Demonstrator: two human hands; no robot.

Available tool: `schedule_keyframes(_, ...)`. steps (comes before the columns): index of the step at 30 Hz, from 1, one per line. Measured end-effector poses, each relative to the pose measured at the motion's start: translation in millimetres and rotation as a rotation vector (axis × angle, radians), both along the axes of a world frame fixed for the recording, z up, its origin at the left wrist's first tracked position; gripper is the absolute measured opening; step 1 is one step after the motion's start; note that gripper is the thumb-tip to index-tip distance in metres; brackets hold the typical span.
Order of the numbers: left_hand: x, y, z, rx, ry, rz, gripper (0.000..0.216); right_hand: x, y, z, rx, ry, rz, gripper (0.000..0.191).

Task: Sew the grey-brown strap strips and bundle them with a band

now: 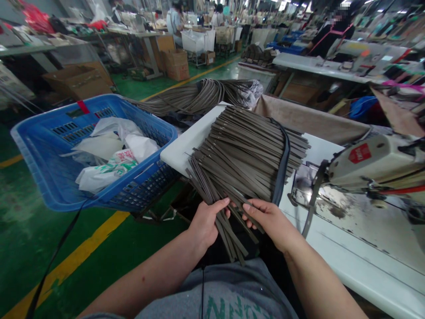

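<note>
A thick bundle of flat grey-brown strips (245, 155) lies fanned across the near corner of the white worktable (179, 146), its lower ends hanging off the edge. My left hand (207, 221) closes around the lower ends of several strips. Just to its right, my right hand (268, 219) pinches other strip ends between fingers and thumb. A dark band (282, 164) loops around the bundle on its right side.
A blue plastic basket (43, 150) with white bags stands at the left. A sewing machine (372, 164) sits on the table at the right. More strips (195, 95) are heaped behind. Cardboard boxes (175, 64) and other workers sit at far benches.
</note>
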State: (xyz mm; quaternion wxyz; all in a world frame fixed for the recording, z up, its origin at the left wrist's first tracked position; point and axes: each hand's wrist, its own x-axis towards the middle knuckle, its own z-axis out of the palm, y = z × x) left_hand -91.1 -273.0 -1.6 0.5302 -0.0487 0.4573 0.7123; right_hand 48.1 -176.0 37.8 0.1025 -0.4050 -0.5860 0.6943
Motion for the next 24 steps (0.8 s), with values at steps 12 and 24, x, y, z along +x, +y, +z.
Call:
schedule_keyframes(12, 1.8, 2.5, 2.3, -0.023, -0.035, -0.004, 0.044, 0.8, -3.7, 5.2, -0.11, 0.027, 0.007, 0.049)
schedule_keyframes(24, 2.9, 1.6, 3.6, -0.017, 0.03, -0.034, 0.041, 1.4, -5.2, 3.5, 0.129, -0.038, 0.12, 0.051)
